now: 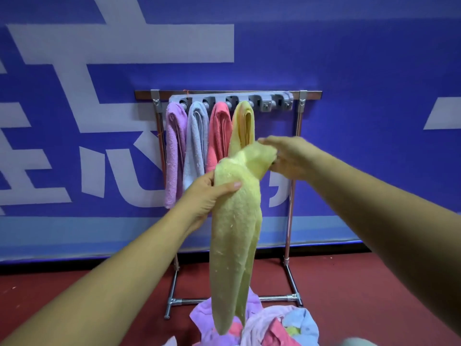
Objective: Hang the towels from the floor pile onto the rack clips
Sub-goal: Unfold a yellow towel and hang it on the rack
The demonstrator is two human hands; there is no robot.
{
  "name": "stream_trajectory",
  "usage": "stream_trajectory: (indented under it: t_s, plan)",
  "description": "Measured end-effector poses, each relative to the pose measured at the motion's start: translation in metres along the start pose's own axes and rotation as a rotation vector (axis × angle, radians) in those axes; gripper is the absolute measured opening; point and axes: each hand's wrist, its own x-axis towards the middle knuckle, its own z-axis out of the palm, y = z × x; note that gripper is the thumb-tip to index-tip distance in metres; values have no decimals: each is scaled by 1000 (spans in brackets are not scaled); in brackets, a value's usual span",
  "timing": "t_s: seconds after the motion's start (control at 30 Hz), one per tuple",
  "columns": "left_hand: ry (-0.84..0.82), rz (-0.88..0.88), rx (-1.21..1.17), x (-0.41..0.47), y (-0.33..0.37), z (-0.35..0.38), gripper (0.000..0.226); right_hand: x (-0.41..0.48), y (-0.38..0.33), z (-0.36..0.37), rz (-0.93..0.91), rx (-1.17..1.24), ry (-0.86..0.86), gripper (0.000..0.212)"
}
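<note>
View: your one head-worn wide-angle camera | Facing: forward and a little down, square onto the rack (311, 95) before the blue wall (361, 58) | Range: near, the rack fills mid-frame top bar to feet | Lower edge: floor pile (264, 325) cut off by the frame

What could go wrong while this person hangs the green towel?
The green towel dangles from the left hand and right hand down toward the floor pile, so it might snag another towel there. The free clip sits next to the hung yellow towel; pushing in could knock that one loose.
</note>
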Motion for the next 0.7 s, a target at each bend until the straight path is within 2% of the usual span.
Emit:
stream_trajectory:
  t_s: [0.13,0.27,0.3,0.37,0.47,0.6,0.7]
  plan:
    - [46,32,-106,10,14,1,25,-8,38,10,257,154,-73,44]
    - [97,41,-131,16,18,-2,31,-10,67,17,395,177,-154,90]
    - [109,39,-139,17,18,-3,29,-9,72,17,405,152,-173,98]
    - [128,38,-148,20,20,-7,26,-10,78,18,395,62,-218,102]
    - [144,32,-99,20,23,-14,33,-13,81,16,376,-41,-344,94]
    - [103,4,8,18,24,-20,41,-20,79,17,330,-77,-441,51]
    - [65,-25,24,16,25,-21,47,-23,76,21,233,-28,-447,36]
